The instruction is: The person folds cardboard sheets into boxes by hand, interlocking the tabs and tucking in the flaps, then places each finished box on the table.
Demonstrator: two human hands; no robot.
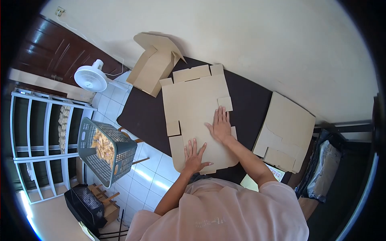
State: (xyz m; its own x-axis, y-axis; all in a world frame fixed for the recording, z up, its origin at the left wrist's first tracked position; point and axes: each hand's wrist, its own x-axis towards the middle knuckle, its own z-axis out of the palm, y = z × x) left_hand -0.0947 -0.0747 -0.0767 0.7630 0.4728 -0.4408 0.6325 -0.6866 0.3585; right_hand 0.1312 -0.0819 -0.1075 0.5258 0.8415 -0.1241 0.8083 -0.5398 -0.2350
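An unfolded cardboard box blank [195,100] lies flat on the dark table [140,110], its side tabs and far flaps showing. Near its lower left part, my left hand [194,158] rests with fingers spread on the cardboard. My right hand [220,127] lies flat on the blank's right side, fingertips by a small folded-in tab [224,104]. Neither hand grasps anything. Beyond the blank, at the table's far left, stands a partly folded cardboard box [155,66] with a raised rounded lid.
Flat cardboard blanks [286,128] are stacked at the table's right. A green plastic basket [126,156] holding tan packets stands at the left, with a white fan [91,77] behind it. A wall [261,44] borders the table's far side. Plastic-wrapped goods [323,168] sit at right.
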